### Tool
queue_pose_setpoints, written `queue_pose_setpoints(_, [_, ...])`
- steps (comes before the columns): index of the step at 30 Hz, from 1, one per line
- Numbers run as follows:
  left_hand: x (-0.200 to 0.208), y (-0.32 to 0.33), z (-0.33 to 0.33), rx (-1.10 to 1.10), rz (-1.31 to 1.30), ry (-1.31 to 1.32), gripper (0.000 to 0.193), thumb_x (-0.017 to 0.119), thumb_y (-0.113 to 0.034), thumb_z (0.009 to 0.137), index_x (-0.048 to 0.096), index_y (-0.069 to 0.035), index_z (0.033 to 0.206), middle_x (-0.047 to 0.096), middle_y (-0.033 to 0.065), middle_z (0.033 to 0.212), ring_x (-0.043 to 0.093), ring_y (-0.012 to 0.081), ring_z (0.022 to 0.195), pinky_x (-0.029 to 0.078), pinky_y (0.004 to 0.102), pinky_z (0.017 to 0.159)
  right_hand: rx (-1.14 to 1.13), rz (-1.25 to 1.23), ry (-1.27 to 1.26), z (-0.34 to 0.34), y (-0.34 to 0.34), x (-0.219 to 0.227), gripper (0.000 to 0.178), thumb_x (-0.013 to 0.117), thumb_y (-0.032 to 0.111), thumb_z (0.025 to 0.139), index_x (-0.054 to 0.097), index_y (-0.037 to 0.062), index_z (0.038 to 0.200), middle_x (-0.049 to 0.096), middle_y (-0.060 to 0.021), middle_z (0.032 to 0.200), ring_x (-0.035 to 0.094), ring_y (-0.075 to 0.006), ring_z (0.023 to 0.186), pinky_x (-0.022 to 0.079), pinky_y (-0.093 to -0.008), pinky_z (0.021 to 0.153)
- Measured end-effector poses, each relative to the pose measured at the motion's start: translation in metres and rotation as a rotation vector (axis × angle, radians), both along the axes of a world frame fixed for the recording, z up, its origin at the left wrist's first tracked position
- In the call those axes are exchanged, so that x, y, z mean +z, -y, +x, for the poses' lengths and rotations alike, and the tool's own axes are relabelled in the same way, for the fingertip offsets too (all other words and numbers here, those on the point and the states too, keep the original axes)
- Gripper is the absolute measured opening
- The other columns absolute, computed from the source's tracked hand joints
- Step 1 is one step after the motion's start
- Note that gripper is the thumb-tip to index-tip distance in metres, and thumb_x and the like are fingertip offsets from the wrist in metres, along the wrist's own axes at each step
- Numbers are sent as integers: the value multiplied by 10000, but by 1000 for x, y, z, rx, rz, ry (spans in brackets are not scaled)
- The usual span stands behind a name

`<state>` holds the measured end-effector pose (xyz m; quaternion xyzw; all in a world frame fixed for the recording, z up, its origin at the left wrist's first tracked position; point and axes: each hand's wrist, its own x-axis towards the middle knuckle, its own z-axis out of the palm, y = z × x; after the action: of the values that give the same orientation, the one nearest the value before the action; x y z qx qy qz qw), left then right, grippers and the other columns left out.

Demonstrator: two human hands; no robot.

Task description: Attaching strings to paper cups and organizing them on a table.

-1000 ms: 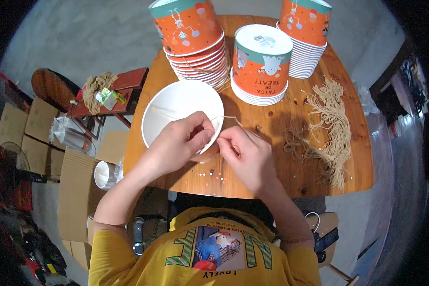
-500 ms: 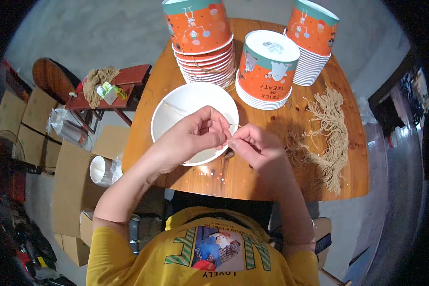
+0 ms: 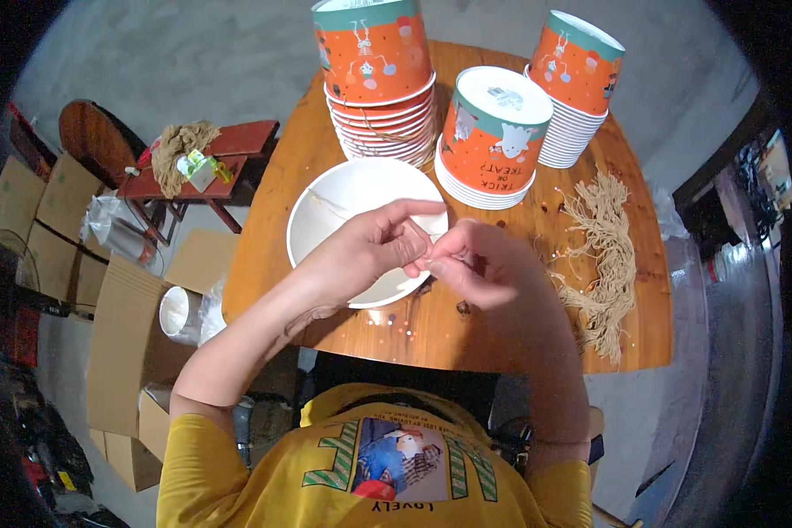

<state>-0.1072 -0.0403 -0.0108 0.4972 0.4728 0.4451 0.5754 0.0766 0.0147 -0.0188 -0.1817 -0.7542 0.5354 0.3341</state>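
Hands, left [image 3: 370,251] and right [image 3: 480,268], fingertips meeting (grip on anything unclear), over the white bucket's [image 3: 365,183] right rim

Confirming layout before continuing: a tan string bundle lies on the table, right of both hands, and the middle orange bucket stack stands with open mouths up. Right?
Not quite: the middle orange bucket stack stands upside down, bottom up, in the head view. A tan string bundle does lie on the table, right of the left hand and right hand.
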Motion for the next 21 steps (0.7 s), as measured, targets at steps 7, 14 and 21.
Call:
queue_pose_setpoints(7, [-1, 2, -7, 33, -121, 122, 212, 630, -117, 893, 575, 12, 1053, 626, 42, 849, 569, 96, 719, 475, 222, 679, -53, -71, 169, 5, 7, 1, 35, 636, 63, 862, 613, 46, 840, 487, 78, 646, 411, -7, 586, 326, -194, 516])
queue_pose_setpoints(14, [0, 2, -1, -53, -74, 19, 162, 614, -148, 909, 618, -7, 990, 612, 5, 834, 534, 61, 729, 448, 203, 676, -49, -8, 196, 4, 3, 21, 58, 646, 63, 850, 597, 49, 822, 482, 70, 646, 411, -13, 589, 338, -199, 521])
queue_pose_setpoints(21, [-2, 2, 2, -125, -161, 113, 150, 600, -131, 905, 627, -11, 992, 598, -8, 851, 524, 56, 759, 433, 200, 688, 26, -66, 137, -7, -21, 11, 71, 620, 79, 861, 567, 33, 852, 548, 19, 680, 490, -46, 606, 403, -210, 555])
